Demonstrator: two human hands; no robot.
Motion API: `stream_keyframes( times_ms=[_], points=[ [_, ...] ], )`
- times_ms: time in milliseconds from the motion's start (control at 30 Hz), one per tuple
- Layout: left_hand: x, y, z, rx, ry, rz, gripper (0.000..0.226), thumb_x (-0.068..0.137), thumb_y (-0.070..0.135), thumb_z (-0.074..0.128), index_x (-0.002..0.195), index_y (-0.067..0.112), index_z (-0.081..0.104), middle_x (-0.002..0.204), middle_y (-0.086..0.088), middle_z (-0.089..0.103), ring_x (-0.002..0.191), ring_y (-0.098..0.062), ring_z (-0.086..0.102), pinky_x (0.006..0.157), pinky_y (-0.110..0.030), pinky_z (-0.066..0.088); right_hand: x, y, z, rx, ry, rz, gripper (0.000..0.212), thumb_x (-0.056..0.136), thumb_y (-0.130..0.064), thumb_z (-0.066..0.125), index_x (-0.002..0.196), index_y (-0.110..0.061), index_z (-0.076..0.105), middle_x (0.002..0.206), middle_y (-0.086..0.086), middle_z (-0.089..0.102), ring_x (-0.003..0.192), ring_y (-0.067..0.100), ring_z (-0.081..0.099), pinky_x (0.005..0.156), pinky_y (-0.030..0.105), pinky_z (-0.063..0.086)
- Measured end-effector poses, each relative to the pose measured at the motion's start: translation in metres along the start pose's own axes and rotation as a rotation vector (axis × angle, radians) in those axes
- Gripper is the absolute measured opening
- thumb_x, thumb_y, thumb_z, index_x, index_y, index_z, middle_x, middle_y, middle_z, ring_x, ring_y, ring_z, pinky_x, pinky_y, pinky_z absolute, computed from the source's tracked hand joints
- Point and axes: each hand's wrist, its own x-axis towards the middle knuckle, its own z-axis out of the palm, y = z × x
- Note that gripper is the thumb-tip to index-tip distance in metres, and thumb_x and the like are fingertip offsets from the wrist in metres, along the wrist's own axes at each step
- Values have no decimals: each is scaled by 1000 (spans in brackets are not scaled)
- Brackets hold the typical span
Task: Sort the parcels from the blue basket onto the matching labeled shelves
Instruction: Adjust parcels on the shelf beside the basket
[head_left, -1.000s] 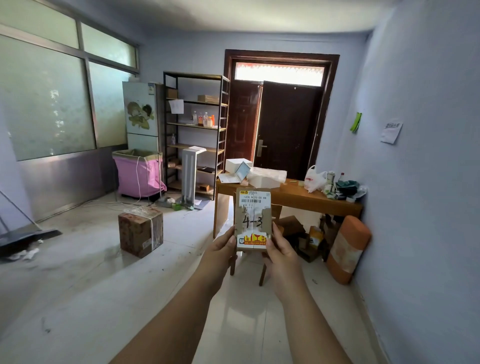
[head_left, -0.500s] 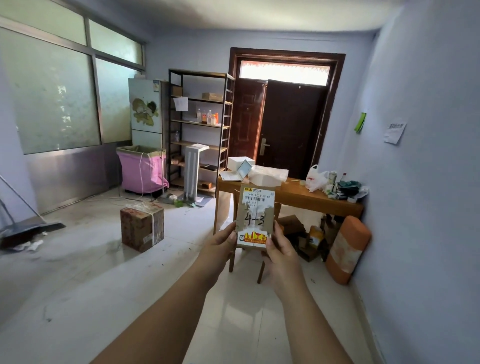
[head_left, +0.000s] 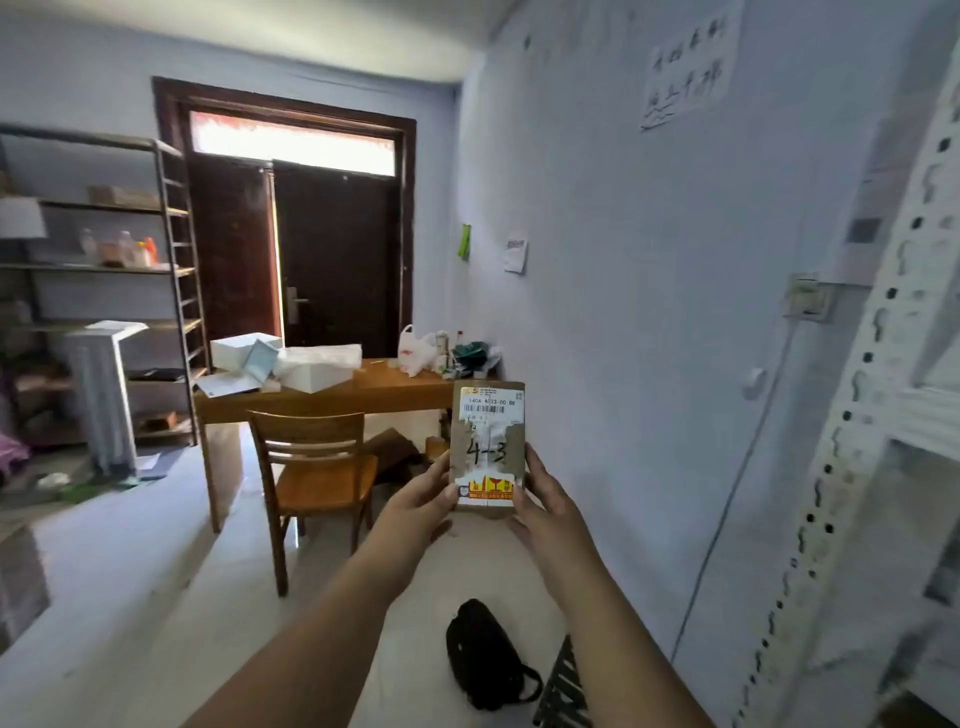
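A small cardboard parcel (head_left: 487, 447) marked "4-3" is held upright at about five o'clock of centre, in front of a blue wall. It is pinched at its lower side edges, the left hand (head_left: 421, 501) at its eight o'clock, the right hand (head_left: 545, 501) at its four o'clock, fingers curled round it. It is judged light and stiff; the side edges suit gripping. A white slotted shelf post (head_left: 852, 415) is seen at three o'clock.
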Motion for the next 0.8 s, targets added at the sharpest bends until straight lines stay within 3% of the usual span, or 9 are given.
stream_keyframes(
  times_ms=[133,233,300,467,633,800],
  points=[
    [-15,1,33,-5,-154,-2,44,97,24,55,133,48,46,117,18,64,111,-9,58,97,-32,46,-49,-6,-27,-28,172,13,49,101,-21,50,135,-56,42,124,-22,58,108,-1,60,89,19,52],
    [-33,-6,60,-11,-295,-28,42,96,24,56,127,52,48,113,21,68,116,-12,58,104,-37,44,-96,-13,-46,-76,300,13,49,101,-24,50,127,-64,40,131,-20,54,115,4,57,97,27,50],
    [-51,-12,81,-26,-410,-64,45,97,22,56,135,44,47,108,25,70,118,-12,56,109,-40,40,-132,-15,-59,-106,408,34,50,102,-23,50,128,-64,39,138,-18,51,122,8,53,100,30,49],
    [-108,-34,129,-84,-631,-172,43,97,13,52,132,37,53,115,5,71,119,-22,58,110,-49,37,-223,-12,-77,-179,656,99,51,101,-26,49,119,-73,39,137,-16,53,122,10,54,108,38,45],
    [-152,-42,157,-111,-784,-218,46,96,9,50,139,27,49,117,-2,71,119,-25,60,110,-49,37,-289,-18,-89,-216,760,160,50,102,-28,47,139,-59,34,133,-10,55,109,8,59,102,35,50],
    [-181,-40,182,-63,-859,-186,48,97,13,51,143,28,47,123,-1,68,121,-25,59,110,-49,38,-334,-28,-100,-221,801,136,44,104,-31,43,126,-67,31,128,-14,55,109,3,55,99,25,47]
  ],
)
